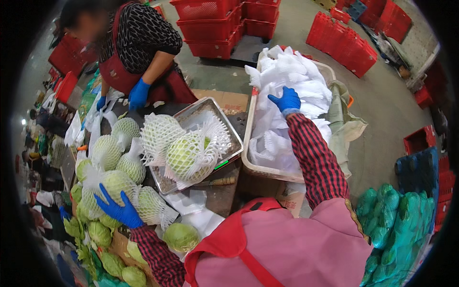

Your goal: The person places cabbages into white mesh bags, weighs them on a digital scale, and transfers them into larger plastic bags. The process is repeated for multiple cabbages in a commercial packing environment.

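My left hand (120, 211), in a blue glove, is spread over a cabbage in a white foam net (116, 184) at the lower left. Several netted cabbages (106, 152) lie around it. My right hand (287, 100), also gloved in blue, rests with its thumb apart on white foam net sleeves (304, 79) heaped in a pale plastic crate (252, 154); whether it grips one I cannot tell. Between my hands, two netted cabbages (184, 154) sit on a metal scale tray (229, 140). A wooden-handled tool (222, 181) lies beside the tray. A bare cabbage (181, 236) is near my left forearm.
Across the table stands a co-worker (143, 64) in blue gloves, hands near clear plastic bags. Stacked red crates (215, 32) are behind. Unwrapped cabbages (113, 263) lie at the lower left, green net sacks (394, 222) at the lower right. A cloth (339, 125) hangs beside the pale crate.
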